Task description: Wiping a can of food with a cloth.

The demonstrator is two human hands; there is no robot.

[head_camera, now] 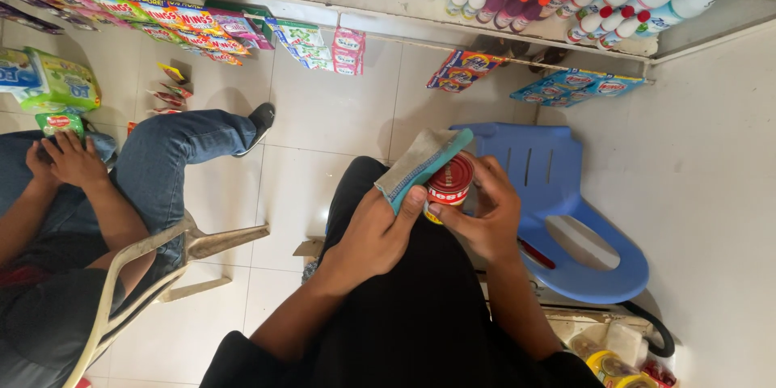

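Wiping step: our right hand (485,214) clamps the red tin (447,184); our left hand (376,234) pinches the teal cloth (422,163) over its top. Next calls for turning the tin.

Tin and cloth in my hands, over my lap

My right hand (485,214) grips a small red-topped tin (449,184), tilted; my left hand (373,230) presses a folded teal-and-grey cloth (422,163) against the tin's upper edge.
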